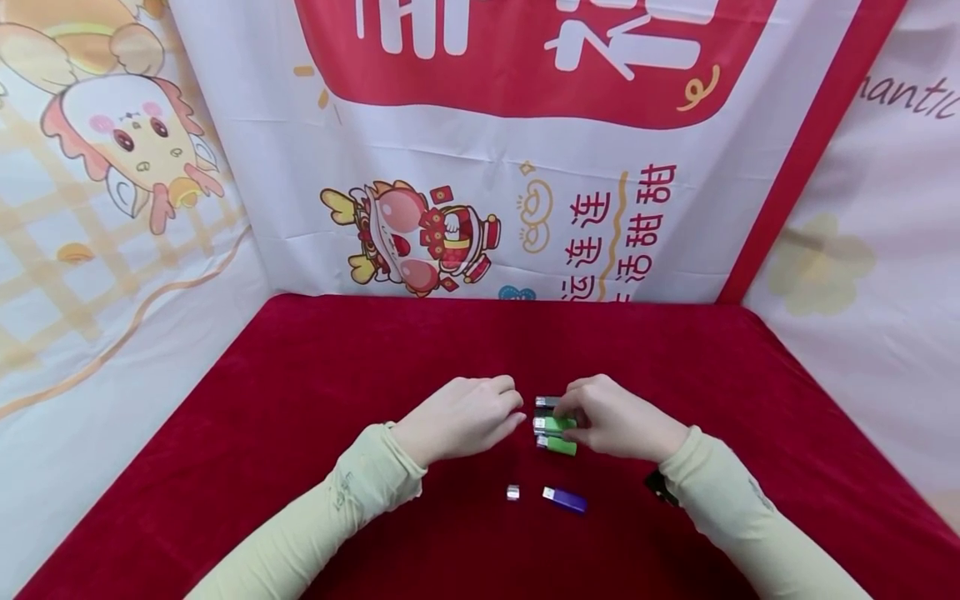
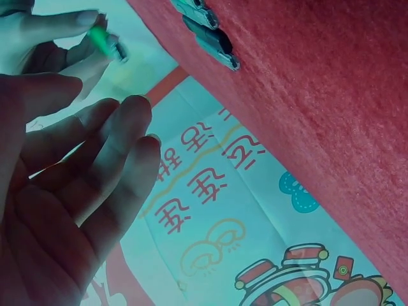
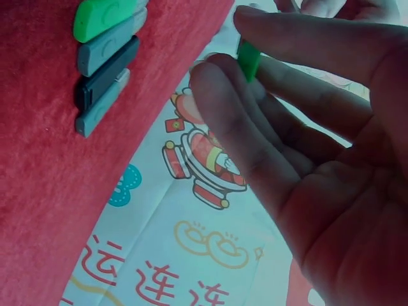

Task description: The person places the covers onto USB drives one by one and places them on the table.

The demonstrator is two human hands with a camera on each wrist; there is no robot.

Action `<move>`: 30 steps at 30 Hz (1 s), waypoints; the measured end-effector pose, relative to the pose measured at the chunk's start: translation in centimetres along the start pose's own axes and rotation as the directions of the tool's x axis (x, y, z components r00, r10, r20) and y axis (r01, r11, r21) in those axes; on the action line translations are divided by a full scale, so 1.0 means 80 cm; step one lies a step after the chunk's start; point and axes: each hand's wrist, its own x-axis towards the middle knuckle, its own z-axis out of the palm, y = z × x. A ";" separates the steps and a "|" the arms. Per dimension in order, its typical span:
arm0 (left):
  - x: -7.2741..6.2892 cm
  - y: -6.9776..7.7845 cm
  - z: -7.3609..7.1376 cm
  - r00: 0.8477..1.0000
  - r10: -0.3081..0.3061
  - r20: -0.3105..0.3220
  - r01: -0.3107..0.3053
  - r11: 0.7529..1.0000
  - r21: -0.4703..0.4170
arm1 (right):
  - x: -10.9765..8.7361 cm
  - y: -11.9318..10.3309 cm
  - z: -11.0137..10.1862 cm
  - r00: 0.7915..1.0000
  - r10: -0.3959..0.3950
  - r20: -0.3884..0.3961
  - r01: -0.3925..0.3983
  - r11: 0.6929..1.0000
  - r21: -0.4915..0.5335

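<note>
My right hand (image 1: 615, 421) pinches a green USB flash drive (image 3: 250, 64) between thumb and fingers, its metal plug showing in the left wrist view. Close by, a row of USB drives lies on the red cloth: another green drive (image 3: 105, 19), a grey one (image 3: 107, 52), a black one (image 3: 108, 78) and a second grey one (image 3: 102, 109). Left of that row hovers my left hand (image 1: 468, 417), its fingers loosely bent and nothing between them. Nearer to me lie a blue-purple USB drive (image 1: 566, 500) and a small silvery piece (image 1: 513, 492).
Red cloth (image 1: 390, 350) covers the table. A dark object (image 1: 660, 487) sits partly hidden beside the right sleeve. Printed white cloth walls (image 1: 300, 208) stand behind the table and on both sides.
</note>
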 end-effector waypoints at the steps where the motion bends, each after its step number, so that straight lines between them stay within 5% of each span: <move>1: 0.000 -0.001 0.000 1.000 0.000 0.002 0.000 1.000 0.000 | 0.000 0.000 0.001 1.000 0.007 0.012 -0.008 1.000 0.000; 30: -0.002 -0.001 0.008 1.000 0.005 0.016 -0.005 1.000 -0.004 | 0.004 -0.001 0.027 0.983 0.071 0.168 -0.058 0.995 -0.076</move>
